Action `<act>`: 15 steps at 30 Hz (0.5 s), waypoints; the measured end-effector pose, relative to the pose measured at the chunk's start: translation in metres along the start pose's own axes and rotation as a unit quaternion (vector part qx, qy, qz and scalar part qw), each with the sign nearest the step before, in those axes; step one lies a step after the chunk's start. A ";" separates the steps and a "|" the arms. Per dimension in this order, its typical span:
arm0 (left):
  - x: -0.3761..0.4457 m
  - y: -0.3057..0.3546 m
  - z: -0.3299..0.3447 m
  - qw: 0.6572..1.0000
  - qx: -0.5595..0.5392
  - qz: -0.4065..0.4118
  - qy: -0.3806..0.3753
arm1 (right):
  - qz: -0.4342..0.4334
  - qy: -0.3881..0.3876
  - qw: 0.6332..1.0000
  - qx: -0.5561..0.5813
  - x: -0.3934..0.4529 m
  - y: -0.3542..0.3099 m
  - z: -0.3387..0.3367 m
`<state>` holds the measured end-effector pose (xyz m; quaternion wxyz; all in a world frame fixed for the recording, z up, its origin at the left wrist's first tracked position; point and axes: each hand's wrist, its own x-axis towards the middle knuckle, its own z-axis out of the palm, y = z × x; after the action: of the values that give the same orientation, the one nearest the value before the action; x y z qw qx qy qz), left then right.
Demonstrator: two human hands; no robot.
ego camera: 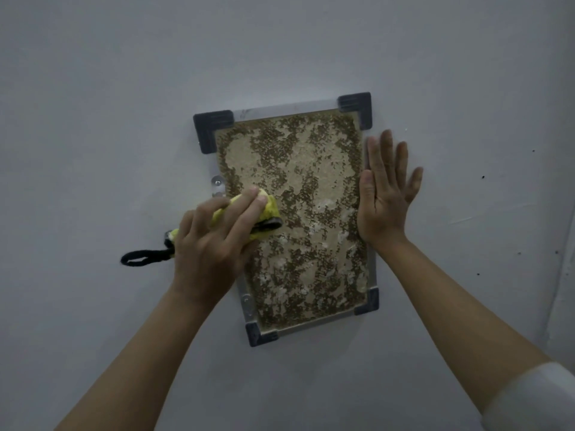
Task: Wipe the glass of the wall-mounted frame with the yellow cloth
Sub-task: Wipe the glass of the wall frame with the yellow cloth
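Observation:
A wall-mounted frame (311, 327) with dark corner caps and a silver rim hangs on the grey wall; behind its glass (305, 244) lies a mottled brown and beige picture. My left hand (214, 241) is shut on a bunched yellow cloth (268, 209) and presses it against the left-middle of the glass. A black loop (140, 258) of the cloth sticks out to the left of that hand. My right hand (385, 194) lies flat and open, fingers up, against the frame's right edge and the wall beside it.
The grey wall (124, 104) surrounds the frame, with a few small dark marks (483, 177) at the right. A small clear mounting clip (217, 185) sits on the frame's left edge above the cloth. A wall corner or edge (560, 275) runs down the far right.

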<state>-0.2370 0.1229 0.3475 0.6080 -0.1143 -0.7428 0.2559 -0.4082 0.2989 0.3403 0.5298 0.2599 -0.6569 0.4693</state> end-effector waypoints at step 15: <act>0.015 0.004 0.000 0.994 -0.006 0.109 -0.019 | 0.005 -0.003 1.000 -0.009 -0.001 -0.002 -0.001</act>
<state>-0.2413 0.1338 0.3584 0.5614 -0.1934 -0.7391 0.3181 -0.4060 0.2992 0.3400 0.5275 0.2530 -0.6643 0.4653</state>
